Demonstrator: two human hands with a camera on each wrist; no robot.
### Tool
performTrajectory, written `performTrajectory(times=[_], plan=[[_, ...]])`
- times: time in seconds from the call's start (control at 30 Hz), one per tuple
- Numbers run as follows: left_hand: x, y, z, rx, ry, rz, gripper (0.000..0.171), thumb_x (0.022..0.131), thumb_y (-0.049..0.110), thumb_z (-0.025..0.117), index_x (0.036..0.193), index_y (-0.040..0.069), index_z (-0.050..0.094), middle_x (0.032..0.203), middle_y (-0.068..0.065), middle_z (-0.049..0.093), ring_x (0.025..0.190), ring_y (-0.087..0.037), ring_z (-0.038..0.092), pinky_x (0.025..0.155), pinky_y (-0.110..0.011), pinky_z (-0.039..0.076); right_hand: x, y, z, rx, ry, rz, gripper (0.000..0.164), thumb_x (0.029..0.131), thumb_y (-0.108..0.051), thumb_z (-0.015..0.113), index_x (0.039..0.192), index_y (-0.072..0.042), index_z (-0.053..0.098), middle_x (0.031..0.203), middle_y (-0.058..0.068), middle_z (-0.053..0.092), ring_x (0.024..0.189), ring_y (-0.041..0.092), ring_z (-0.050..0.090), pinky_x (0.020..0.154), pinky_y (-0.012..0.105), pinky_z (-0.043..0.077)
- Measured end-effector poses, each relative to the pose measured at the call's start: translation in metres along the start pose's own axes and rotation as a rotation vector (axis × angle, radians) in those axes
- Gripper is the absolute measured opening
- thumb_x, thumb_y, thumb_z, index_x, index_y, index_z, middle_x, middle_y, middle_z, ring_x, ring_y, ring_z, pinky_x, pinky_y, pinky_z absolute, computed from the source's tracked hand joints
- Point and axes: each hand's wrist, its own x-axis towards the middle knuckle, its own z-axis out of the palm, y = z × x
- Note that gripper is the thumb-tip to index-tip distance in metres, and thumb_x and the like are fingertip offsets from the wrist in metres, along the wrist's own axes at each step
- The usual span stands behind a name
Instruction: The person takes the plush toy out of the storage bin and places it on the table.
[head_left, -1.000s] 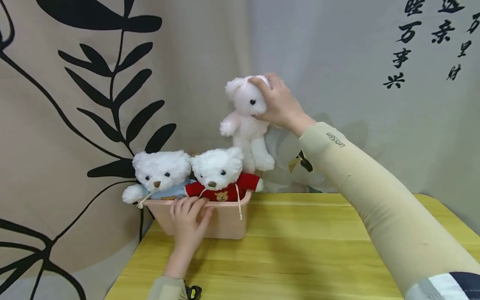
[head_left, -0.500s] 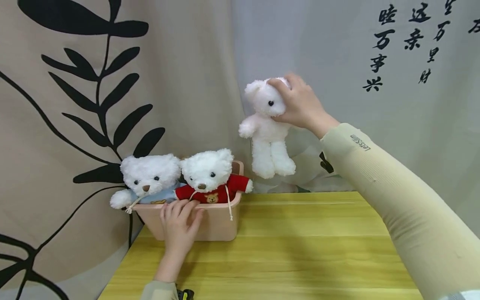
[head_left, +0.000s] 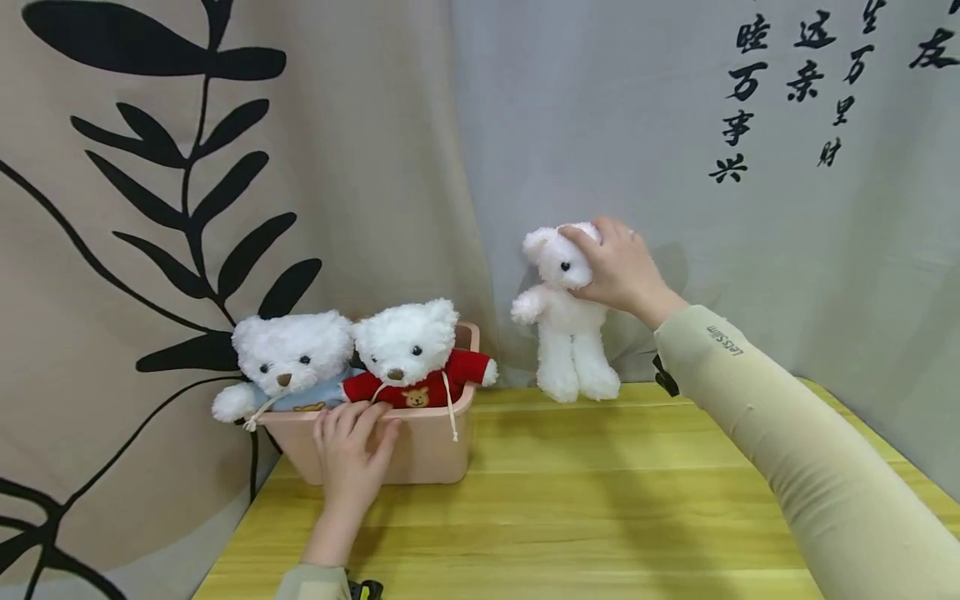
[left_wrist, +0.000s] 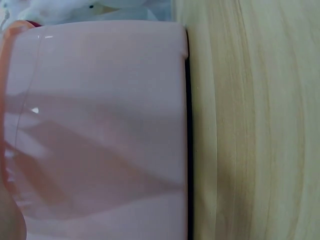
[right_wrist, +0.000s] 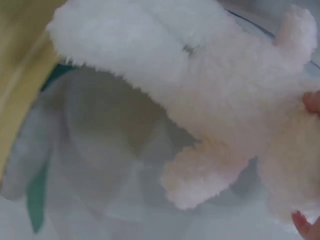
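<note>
Right hand (head_left: 621, 271) has its fingers gripping the head of an unclothed white bear (head_left: 572, 321), thumb and fingers spread around it. Bear is upright, at the far side right of centre, legs hanging down, feet at the far edge of the tabletop (head_left: 555, 500); can't tell if feet touch it. One eye shows, the other side of the face is under the hand. Right wrist view has fingers on the head too, at the frame's right edge.

Left hand (head_left: 351, 454): fingers hooked over the near rim of a pink bin (head_left: 431, 454), thumb against its near wall. Bin sits on the tabletop, far left, well apart from the held bear. Two more white bears sit in it side by side: blue-clad bear (head_left: 296, 354) on the left, one arm out over the left rim; red-clad bear (head_left: 408, 342) on the right, one arm out over the right rim, drawstring hanging down outside the bin.

Both arms in beige sleeves (head_left: 780, 433). Curtain (head_left: 375, 167) behind, black leaf print left, black characters (head_left: 738, 127) right.
</note>
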Motion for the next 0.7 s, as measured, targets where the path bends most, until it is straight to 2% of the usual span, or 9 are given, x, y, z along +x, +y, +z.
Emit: performTrajectory(times=[0.17,0.37,0.53,0.7], plan=[[0.0,0.001,-0.003,0.012,-0.043,-0.017,0.037,0.095,0.046,0.056,0.101,0.012,0.07,0.1,-0.01,0.063,0.102,-0.036,0.05,0.102,-0.064,0.018,-0.026,0.001,0.032,-0.035,-0.023,-0.035,0.078,0.07,-0.033,0.082,0.138,-0.02,0.046,0.121,0.023,0.046,0.108,0.041,0.048,0.081,0.059,0.041],[-0.004,0.003,-0.002,0.011,-0.063,-0.019,0.03,0.093,0.04,0.06,0.101,0.012,0.07,0.1,-0.009,0.063,0.102,-0.035,0.051,0.102,-0.064,0.019,-0.058,0.003,0.072,-0.014,-0.029,-0.004,0.081,0.068,-0.034,0.085,0.138,-0.019,0.047,0.121,0.024,0.045,0.109,0.042,0.047,0.082,0.059,0.038],[-0.004,0.004,0.001,-0.001,-0.019,-0.008,0.033,0.093,0.043,0.059,0.099,0.013,0.071,0.099,-0.008,0.063,0.1,-0.035,0.051,0.101,-0.065,0.019,-0.068,0.003,0.091,0.032,-0.019,0.064,0.08,0.069,-0.033,0.084,0.138,-0.021,0.046,0.124,0.022,0.043,0.113,0.041,0.042,0.084,0.057,0.035],[0.001,0.003,0.002,0.004,0.024,0.0,0.037,0.095,0.047,0.055,0.098,0.014,0.071,0.098,-0.008,0.064,0.1,-0.035,0.052,0.1,-0.066,0.02,-0.071,0.003,0.104,0.061,-0.098,0.112,0.08,0.071,-0.032,0.083,0.141,-0.022,0.044,0.123,0.02,0.042,0.115,0.039,0.04,0.082,0.057,0.035]])
